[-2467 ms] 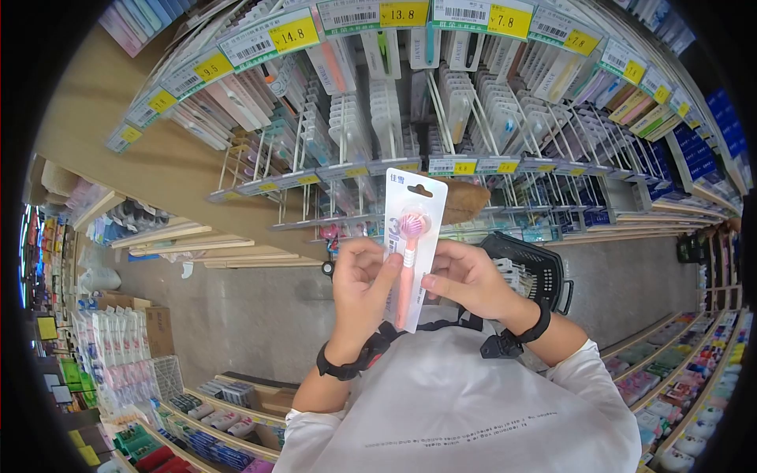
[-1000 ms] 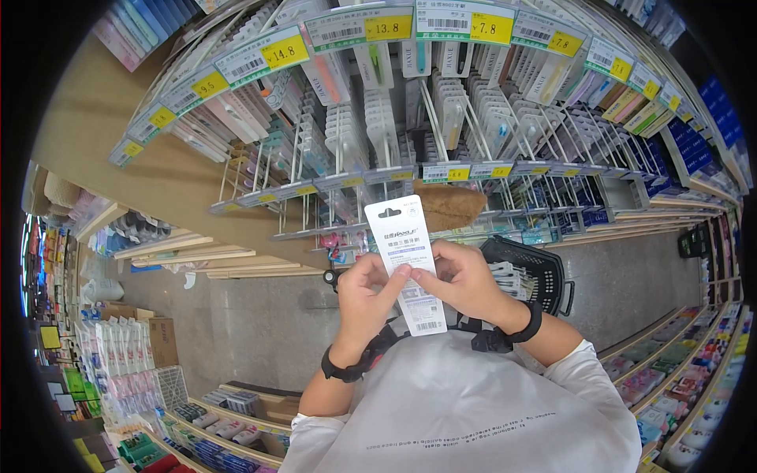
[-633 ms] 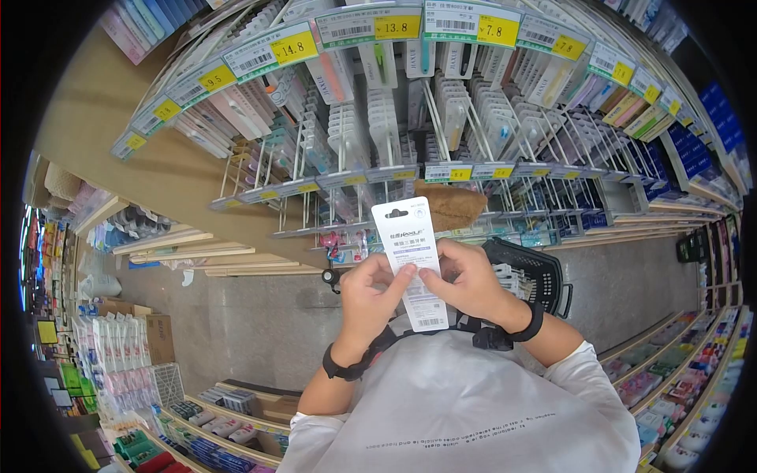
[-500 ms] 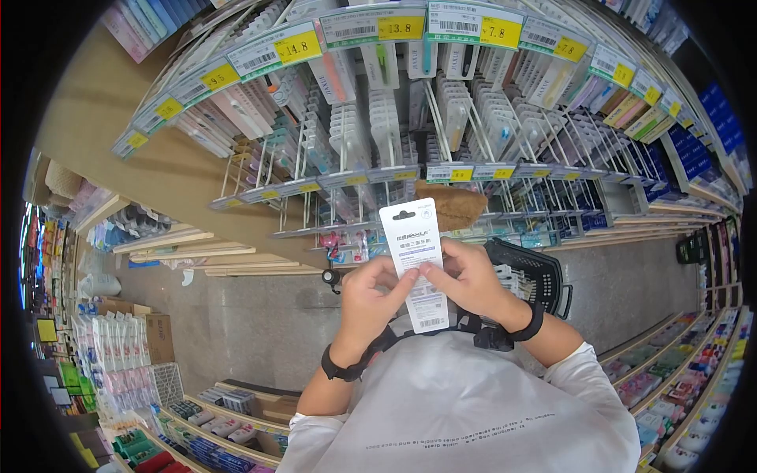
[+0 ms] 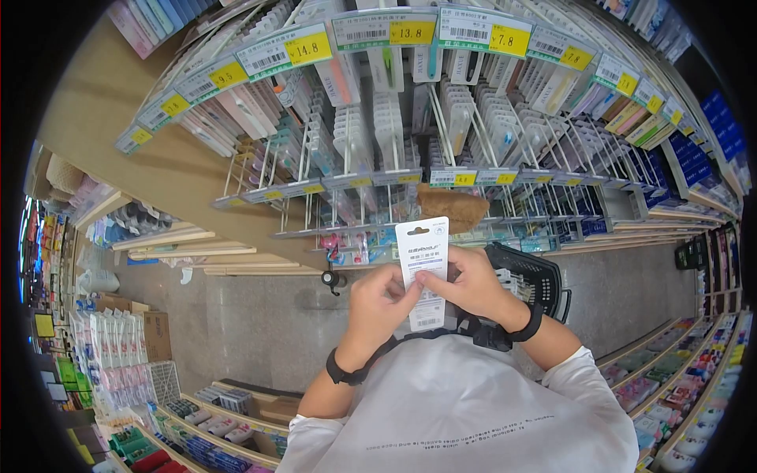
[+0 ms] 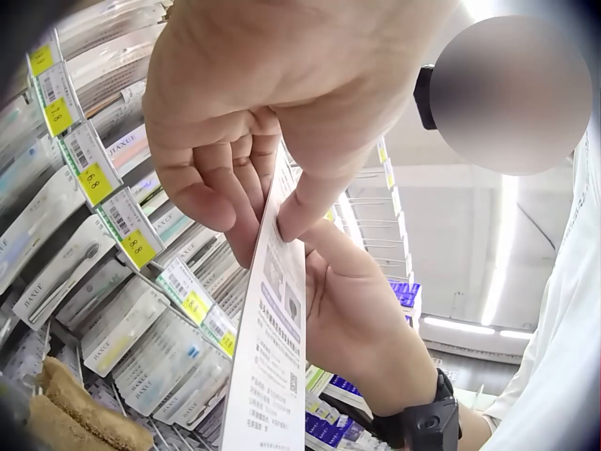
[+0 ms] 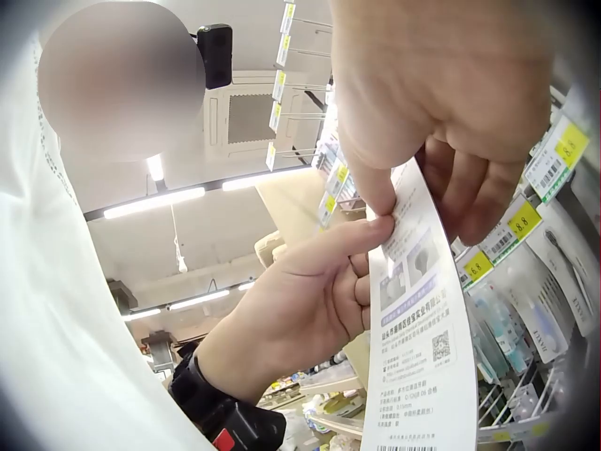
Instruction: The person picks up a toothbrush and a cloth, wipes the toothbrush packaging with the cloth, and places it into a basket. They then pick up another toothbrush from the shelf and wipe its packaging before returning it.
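A white top (image 5: 465,402) is filling the near part of the head view, and dark bands are circling both wrists. Just beyond it, the left hand (image 5: 381,306) and right hand (image 5: 481,285) are gripping a toothbrush package (image 5: 423,276) between them, its printed back facing the person and its hanging slot at the far end. Both hands are clamping the card's side edges—thumbs pressing on the printed face, the other fingers curling behind, with the two thumb tips meeting or nearly meeting near its middle.

To the right of the right hand, a dark basket (image 5: 550,277) is holding white packages (image 5: 516,285). Past the package's far end, a brown, fuzzy-looking item (image 5: 453,206) is showing in front of the display rack (image 5: 371,180). On the rack, rows of packaged toothbrushes (image 5: 386,134) are hanging from long hooks. Yellow-and-white price labels (image 5: 386,30) are lining its upper front edge, showing 14.8, 13.8 and 7.8 among others. Dark blue boxes (image 5: 694,165) are standing toward the rack's right end.
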The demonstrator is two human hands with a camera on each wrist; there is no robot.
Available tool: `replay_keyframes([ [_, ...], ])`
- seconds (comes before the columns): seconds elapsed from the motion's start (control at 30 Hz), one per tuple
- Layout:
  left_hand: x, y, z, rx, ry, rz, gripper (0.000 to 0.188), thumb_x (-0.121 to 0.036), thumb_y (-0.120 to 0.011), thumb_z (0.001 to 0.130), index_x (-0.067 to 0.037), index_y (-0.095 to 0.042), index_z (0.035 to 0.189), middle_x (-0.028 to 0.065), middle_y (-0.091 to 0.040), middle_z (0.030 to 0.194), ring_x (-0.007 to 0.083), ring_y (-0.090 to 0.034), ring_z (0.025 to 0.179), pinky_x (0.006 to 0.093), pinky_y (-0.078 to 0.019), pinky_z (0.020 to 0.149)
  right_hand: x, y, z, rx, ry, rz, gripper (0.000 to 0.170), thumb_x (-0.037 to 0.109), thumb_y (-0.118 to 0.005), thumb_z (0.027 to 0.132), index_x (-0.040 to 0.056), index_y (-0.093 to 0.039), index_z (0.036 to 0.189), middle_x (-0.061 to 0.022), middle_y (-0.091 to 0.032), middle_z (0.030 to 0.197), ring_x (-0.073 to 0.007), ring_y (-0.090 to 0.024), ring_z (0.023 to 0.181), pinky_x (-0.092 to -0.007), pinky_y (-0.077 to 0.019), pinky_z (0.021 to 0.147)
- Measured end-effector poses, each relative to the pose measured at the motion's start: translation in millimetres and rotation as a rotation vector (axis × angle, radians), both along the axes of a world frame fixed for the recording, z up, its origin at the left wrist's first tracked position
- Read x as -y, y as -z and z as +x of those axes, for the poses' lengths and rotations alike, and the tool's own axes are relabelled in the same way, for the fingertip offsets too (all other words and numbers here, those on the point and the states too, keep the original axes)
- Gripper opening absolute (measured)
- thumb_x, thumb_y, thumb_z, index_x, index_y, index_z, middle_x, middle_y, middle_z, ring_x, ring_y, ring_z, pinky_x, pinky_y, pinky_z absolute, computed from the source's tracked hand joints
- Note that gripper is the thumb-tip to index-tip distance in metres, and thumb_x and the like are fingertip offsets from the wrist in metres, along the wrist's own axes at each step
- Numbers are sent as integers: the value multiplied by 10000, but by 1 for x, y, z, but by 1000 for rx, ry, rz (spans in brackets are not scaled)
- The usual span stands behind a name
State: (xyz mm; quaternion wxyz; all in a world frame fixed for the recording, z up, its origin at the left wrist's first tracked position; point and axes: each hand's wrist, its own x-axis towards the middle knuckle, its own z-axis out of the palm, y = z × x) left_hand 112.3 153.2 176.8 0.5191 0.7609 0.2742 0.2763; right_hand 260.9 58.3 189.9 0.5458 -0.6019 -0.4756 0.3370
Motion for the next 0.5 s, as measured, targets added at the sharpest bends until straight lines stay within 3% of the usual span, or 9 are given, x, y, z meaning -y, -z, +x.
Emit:
replay_keyframes([
  [0.1, -1, 0, 0, -2, -5, 51, 162, -81, -740, 728, -8, -611, 794, 92, -632, 679, 140, -616, 547, 250, -462, 502, -1, 3, 1, 24, 14, 8, 270, 130, -670, 827, -13, -631, 1053, -128, -697, 910, -168, -680, 793, -288, -531, 686],
  [0.17, -1, -5, 1, -22, -4, 57, 127, -45, -721, 746, 8, -610, 778, 59, -644, 665, 75, -579, 541, 221, -444, 525, -2, 2, -1, 42, 30, 17, 249, 108, -674, 824, -16, -634, 1037, -112, -694, 916, -147, -665, 794, -280, -525, 689],
  [0.3, 3, -11, 2, -12, -15, 61, 127, -49, -730, 749, 1, -618, 782, 70, -642, 684, 88, -581, 543, 223, -441, 520, 0, 0, -3, 45, 76, 45, 241, 100, -690, 813, -15, -632, 1017, -93, -692, 894, -143, -656, 784, -283, -514, 685],
  [0.37, 8, -17, 2, 66, -38, 230, 136, -69, -740, 732, -41, -644, 824, 61, -652, 767, 167, -628, 601, 267, -457, 524, 1, 13, 3, 71, 63, 151, 218, 91, -701, 796, -4, -630, 979, -98, -691, 887, -165, -662, 786, -295, -515, 685],
  [0.4, 8, -18, 1, 68, -45, 227, 136, -69, -740, 732, -41, -644, 824, 61, -652, 767, 167, -628, 601, 267, -457, 524, 1, 20, 7, 97, 46, 257, 196, 82, -712, 780, 6, -628, 941, -102, -689, 879, -186, -667, 788, -306, -515, 685],
  [0.47, 7, -20, 0, 193, -38, 644, 191, -74, -757, 664, -110, -671, 831, -5, -654, 814, 158, -612, 672, 284, -431, 581, 5, 28, 18, 204, -19, 340, 203, 92, -715, 774, 19, -631, 944, -110, -683, 889, -221, -669, 816, -326, -512, 696],
  [0.5, 8, -22, -1, 192, -46, 639, 191, -74, -757, 664, -110, -671, 831, -5, -654, 814, 158, -612, 672, 284, -431, 581, 6, 30, 21, 307, -78, 425, 211, 103, -718, 768, 31, -634, 947, -117, -677, 900, -256, -672, 844, -346, -509, 706],
])
